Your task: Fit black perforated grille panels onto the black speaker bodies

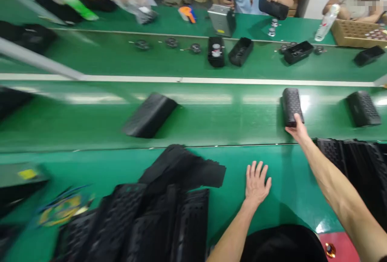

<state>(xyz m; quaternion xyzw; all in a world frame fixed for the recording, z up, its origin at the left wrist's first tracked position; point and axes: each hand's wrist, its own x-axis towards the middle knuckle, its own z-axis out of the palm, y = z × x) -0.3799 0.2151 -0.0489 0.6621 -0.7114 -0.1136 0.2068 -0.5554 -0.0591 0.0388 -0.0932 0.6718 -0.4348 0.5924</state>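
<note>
That black speaker shell (292, 107) looks like rigid moulded plastic with a perforated grille skin, probably light and hollow, so it shouldn't flex or slip much. I'd guess gripping across its short sides near the closest end works best. The right hand (298, 130) is stretched out with fingertips touching that near end, not wrapped around it yet. The left hand (256, 182) lies flat with fingers spread on the green tabletop (284, 181), holding nothing, nearer the body and left of the shell. A pile of black grille panels (169, 209) sits further left of that hand.
</note>
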